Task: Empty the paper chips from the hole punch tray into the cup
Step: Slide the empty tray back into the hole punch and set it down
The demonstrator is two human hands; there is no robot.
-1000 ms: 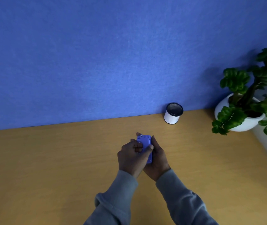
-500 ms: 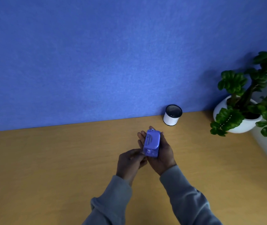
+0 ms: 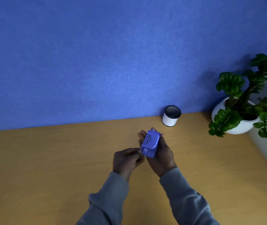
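A small blue hole punch lies underside-up in the palm of my right hand, held above the wooden desk. The fingers of my left hand are curled, and their tips pinch the punch's near lower corner, where the tray edge sits. A white cup with a dark inside stands upright at the back of the desk against the blue wall, beyond and to the right of my hands. No paper chips are visible.
A green plant in a white pot stands at the right rear of the desk. A blue partition wall runs along the back edge. A pale surface borders the desk on the far right.
My left hand came off the top of the punch and dropped to its near corner. My right hand turned the punch so that its underside faces up.
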